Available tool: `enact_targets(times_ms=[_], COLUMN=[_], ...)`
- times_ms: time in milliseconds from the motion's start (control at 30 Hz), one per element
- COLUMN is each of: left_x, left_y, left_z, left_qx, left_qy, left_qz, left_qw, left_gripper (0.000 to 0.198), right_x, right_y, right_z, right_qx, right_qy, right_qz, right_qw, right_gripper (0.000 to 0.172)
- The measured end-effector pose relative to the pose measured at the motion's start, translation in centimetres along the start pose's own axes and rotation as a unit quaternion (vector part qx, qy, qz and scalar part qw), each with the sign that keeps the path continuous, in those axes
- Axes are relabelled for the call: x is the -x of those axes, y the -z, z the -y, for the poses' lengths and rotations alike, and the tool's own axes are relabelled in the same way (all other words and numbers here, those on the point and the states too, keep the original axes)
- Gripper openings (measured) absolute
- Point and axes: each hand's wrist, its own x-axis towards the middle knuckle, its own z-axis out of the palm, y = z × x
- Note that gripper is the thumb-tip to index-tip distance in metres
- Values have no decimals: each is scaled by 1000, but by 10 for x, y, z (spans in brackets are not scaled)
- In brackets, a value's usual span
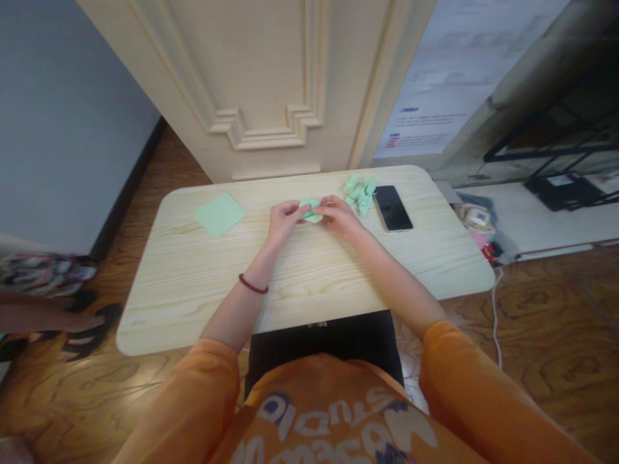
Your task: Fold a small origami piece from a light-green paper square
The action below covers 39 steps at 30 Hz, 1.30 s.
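Near the centre of the frame, a small folded piece of green paper (310, 210), pinched from both sides; left hand (285, 220) closed on its near edge; right hand (341, 218) closed on the opposite edge, the two hands nearly touching; both just above a pale wood-grain tabletop (203, 309). Just beyond the right hand, toward the upper middle of the frame, a cluster of folded green paper pieces (359, 193), lying beside a black smartphone (393, 207); farther left on the same table, well apart from the hands, a flat square green paper sheet (220, 214). Around the left wrist, a red beaded bracelet (253, 284); along the bottom of the frame, orange sleeves (464, 386). Past the table's right edge, a jumble of small packets (476, 222), too blurred to tell what they hold; below it, a white cable (494, 322) running down to the wooden floor (541, 386). At far left, another person's foot in a black sandal (91, 328); behind the table, a cream panelled door (251, 77).
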Motion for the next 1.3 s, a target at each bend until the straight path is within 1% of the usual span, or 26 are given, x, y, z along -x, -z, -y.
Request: enact_targets(times_ms=[100,200,333,467,567,600,667,733,800,933,1067,1233,1300], left_x=[0,0,-1,-3,-4,-5,-5,-4,-3,0,4,6,7], left_y=[2,4,5,7,8,8,7,7,6,3,0,-4,-5], left_z=[-3,-6,-6,-5,-3,-3,-2,-2,-2,-6,-8,-6,-6], left_qx=[-7,-15,-27,-36,-36,-35,-37,-43,-52,-68,-72,-61,-55], left_qy=[-6,-9,-14,-28,-34,-36,-41,-46,-51,-58,-69,-83,-75], left_qz=[22,29,24,15,4,-3,-20,-34,-40,-36,-28,-25,-32], left_qw=[1000,999,999,999,999,999,998,997,997,995,995,994,995], left_gripper=[52,52,51,43,36,35,32,30,29,30,34,35,36], right_x=[2,2,0,0,-1,-1,-3,-5,-6,-7,-5,0,2], right_y=[-1,0,0,0,2,2,4,5,5,6,5,3,2], right_z=[2,1,-1,0,1,1,0,-2,-3,-4,-4,-2,-1], right_qx=[-6,-5,-6,-3,8,18,49,97,151,221,273,358,387], right_qy=[-30,-29,-21,-27,-14,2,57,122,167,190,221,281,305], right_qz=[35,62,64,70,52,39,2,-30,-42,-42,-57,-82,-78], right_qw=[999,998,998,997,999,999,997,987,973,956,934,887,867], right_gripper=[35,28,27,28,30,32,34,31,24,13,11,13,15])
